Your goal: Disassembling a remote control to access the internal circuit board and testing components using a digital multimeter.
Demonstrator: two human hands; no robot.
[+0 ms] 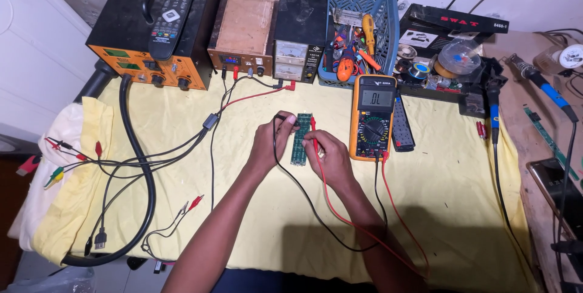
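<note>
Green circuit board [300,139], orange-cased multimeter [373,117], blue basket [388,20], pale yellow cloth [255,220].

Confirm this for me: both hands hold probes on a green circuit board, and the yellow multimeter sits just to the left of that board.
Wrong on one point: the yellow multimeter sits just to the right of the green circuit board, not the left. The head view shows it. The rest stands: the left hand holds the black probe and the right hand holds the red probe on the board.

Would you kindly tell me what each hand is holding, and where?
The left hand holds the black probe near its tip; the right hand holds the red probe likewise, over the green circuit board.
</note>
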